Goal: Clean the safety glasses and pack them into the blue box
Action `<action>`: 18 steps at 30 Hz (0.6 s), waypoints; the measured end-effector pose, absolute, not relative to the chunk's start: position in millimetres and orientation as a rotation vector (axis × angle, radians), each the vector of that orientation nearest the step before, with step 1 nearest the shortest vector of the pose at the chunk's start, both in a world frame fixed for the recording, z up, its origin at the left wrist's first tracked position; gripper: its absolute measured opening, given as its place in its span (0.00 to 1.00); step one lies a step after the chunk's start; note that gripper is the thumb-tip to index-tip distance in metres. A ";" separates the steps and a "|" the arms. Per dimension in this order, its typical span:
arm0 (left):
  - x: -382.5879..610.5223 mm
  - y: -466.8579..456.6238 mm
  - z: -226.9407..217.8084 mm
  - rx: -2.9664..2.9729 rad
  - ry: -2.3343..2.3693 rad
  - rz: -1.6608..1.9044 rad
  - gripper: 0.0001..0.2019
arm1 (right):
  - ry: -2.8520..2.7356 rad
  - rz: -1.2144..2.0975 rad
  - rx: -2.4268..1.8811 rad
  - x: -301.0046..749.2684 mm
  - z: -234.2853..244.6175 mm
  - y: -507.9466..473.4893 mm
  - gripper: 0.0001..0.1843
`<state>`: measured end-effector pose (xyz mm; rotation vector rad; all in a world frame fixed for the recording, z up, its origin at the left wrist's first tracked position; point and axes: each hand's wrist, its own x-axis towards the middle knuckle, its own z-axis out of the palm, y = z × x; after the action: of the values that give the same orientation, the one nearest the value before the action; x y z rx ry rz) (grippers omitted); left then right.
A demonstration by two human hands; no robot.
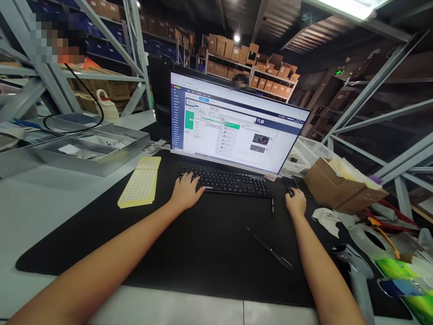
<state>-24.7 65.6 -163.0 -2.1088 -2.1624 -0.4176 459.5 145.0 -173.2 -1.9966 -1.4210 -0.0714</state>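
Note:
My left hand [185, 191] lies flat on the left end of a black keyboard [230, 181], fingers spread over the keys. My right hand [296, 201] is curled over a black mouse [290, 191] to the right of the keyboard. Both rest on a large black desk mat [203, 243]. Behind the keyboard a wide monitor [233, 124] shows a software window with lists and a small picture.
A yellow label sheet [140, 181] lies left of the keyboard. Metal trays [88, 151] stand at the left, a torn cardboard box [341, 185] and a white basket [306, 153] at the right. Pens [269, 248] lie on the mat. A barcode scanner [355, 271] and clutter sit at the right edge.

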 end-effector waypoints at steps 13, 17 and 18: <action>-23.7 65.8 -161.1 -2.110 -2.172 -0.412 0.32 | -1.497 -0.025 -2.028 462.7 -176.3 149.0 0.31; -24.7 67.2 -163.7 -2.109 -2.163 -0.421 0.32 | -1.474 -0.033 -2.047 460.1 -174.6 147.0 0.32; -24.7 67.3 -163.9 -2.109 -2.165 -0.417 0.32 | -1.471 -0.034 -2.051 459.8 -174.4 146.9 0.32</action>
<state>-24.7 67.3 -163.9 -2.1091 -2.1653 -0.4172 459.8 146.9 -174.4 -2.0513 -1.4708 -0.0342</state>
